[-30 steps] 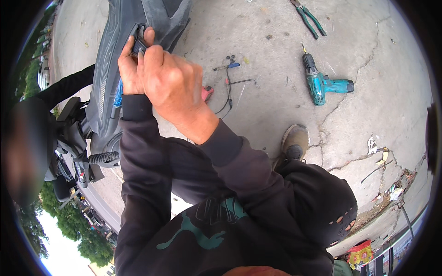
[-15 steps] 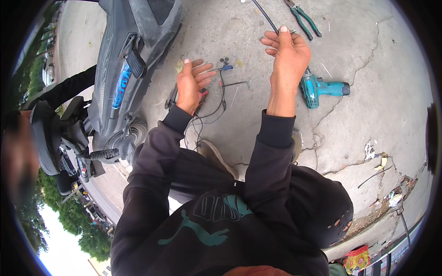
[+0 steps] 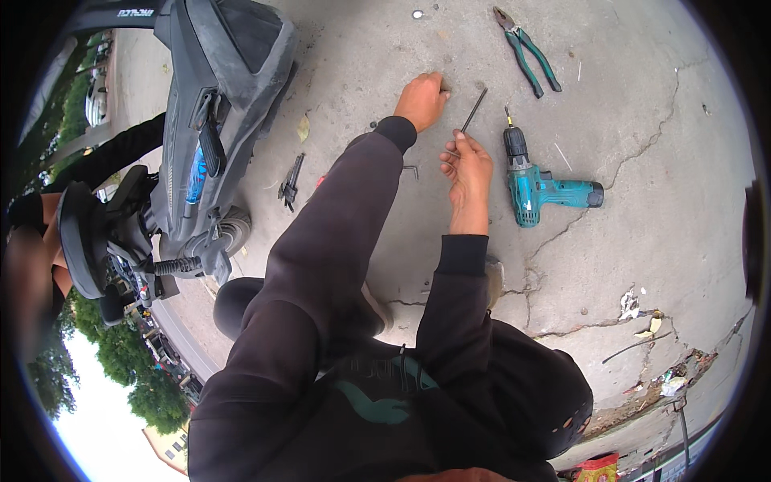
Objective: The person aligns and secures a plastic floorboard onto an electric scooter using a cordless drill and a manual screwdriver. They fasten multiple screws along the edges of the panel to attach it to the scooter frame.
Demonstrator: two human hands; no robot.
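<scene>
My right hand (image 3: 467, 173) is closed around a thin dark rod (image 3: 475, 108), which points up and away from the fingers. Left of it and a little farther off, my left hand (image 3: 421, 101) is bent over the concrete with its back toward me. Its fingers are curled together, and whatever is in them is hidden or too small to name. A teal cordless drill (image 3: 525, 186) with a bit in its chuck lies to the right of my right hand. Beyond the drill are pliers (image 3: 530, 60) with green handles. The end of a bent metal rod (image 3: 413, 169) shows beside my left sleeve.
A dark scooter (image 3: 189, 120) stands at the left, with another person's arm (image 3: 120, 153) behind it. Dark slim tools (image 3: 291, 183) lie between the scooter and my left sleeve. Litter (image 3: 630, 304) lies along cracked concrete at the right.
My left hand has swung right and away from me, its spread fingers now curled. My right hand has come lower and nearer, still holding the rod. The view has shifted slightly.
</scene>
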